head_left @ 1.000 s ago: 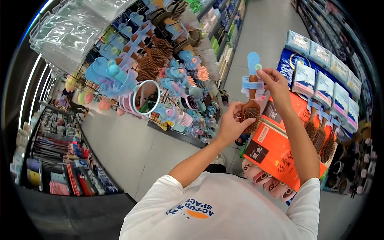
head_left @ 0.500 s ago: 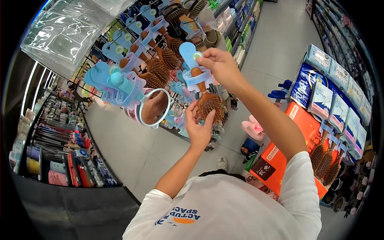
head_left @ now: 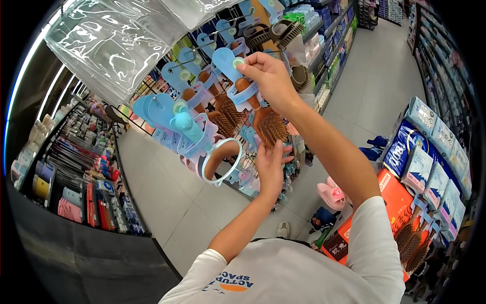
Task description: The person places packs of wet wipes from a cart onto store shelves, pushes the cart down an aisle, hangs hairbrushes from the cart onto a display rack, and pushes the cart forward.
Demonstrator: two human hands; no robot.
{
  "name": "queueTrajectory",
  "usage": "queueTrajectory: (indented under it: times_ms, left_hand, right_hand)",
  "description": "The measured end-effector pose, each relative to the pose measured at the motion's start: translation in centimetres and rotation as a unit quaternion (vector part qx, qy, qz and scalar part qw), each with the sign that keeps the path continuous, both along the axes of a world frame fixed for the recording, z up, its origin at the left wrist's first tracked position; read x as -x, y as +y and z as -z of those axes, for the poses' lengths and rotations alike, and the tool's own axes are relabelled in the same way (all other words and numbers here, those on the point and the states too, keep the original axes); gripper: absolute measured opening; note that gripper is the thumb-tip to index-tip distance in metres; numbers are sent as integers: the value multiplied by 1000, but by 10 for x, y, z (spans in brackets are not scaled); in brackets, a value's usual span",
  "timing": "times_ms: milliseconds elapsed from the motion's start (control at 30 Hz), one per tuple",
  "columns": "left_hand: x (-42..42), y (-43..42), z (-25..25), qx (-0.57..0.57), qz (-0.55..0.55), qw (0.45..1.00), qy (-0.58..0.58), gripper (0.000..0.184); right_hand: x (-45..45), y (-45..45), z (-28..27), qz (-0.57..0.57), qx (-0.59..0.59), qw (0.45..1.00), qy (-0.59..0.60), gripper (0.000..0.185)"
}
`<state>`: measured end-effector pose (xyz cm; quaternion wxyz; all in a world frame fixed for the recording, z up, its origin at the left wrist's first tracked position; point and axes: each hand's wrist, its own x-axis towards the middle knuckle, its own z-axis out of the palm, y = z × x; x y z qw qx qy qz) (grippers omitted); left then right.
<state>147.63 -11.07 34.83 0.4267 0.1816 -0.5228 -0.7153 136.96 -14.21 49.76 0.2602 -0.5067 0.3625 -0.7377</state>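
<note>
Our right hand [head_left: 271, 78] grips a pale blue, round-topped hang card [head_left: 223, 60] between thumb and fingers, while our left hand [head_left: 270, 169] is loosely open, fingertips at the lower edge of the bristles [head_left: 273, 130]. Whether it bears any weight, we cannot tell.

Taking the round, pale-framed mirror [head_left: 221, 158] as our landmark, we see big, glossy, clear plastic sleeves [head_left: 109, 48] above it to the left, creased and throwing back light. Well to its right sits a flat-faced, bright orange box [head_left: 397, 195]. Just above the mirror, brown hairbrushes with bristled heads [head_left: 228, 115] hang in a close cluster. Above and to the mirror's right, between our hands, is the brown, oval-headed hairbrush with a smooth, wood-like handle [head_left: 257, 109], tilted, its head lower than its handle. A thin lilac-blue band [head_left: 244, 95] loops around that handle.

If our pinch loosened, we judge the smooth card could slide free and the brush drop. With the neighbours crowded so near, stiff bristles might snag their cards or bands and jostle them off the slim metal hooks [head_left: 181, 64]. Twisting the brush by its head could crease the card or strain the band.
</note>
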Motion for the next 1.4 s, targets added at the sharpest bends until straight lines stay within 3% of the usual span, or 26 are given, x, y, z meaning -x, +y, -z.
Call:
queueTrajectory:
  times_ms: [167,200,367,433,567,967,1167,1400]
  left_hand:
    - [2,20,-3,91,-108,990,30,41]
    - [2,21,-1,101,-115,987,40,33]
    - [-2,22,2,130,-111,984,45,33]
    - [-3,24,-4,145,-116,982,39,31]
    - [-2,31,-16,156,-121,977,82,30]
    - [-5,26,-3,154,-127,979,35,28]
    - [-3,4,8,71,-133,988,9,37]
    - [-12,1,18,81,-59,994,-50,57]
  right_hand:
    - [-6,6,-15,-41,64,996,-35,17]
    - [-4,11,-13,-67,66,994,-53,16]
    - [-3,27,-20,-28,99,990,-101,16]
    - [1,30,-32,-74,60,993,-77,16]
    - [-1,13,-45,-47,59,994,-81,14]
    - [-3,-3,-30,-49,-20,996,-68,16]
    - [-8,-18,-31,-47,-7,999,-14,19]
    - [-19,-48,-25,27,28,998,47,18]
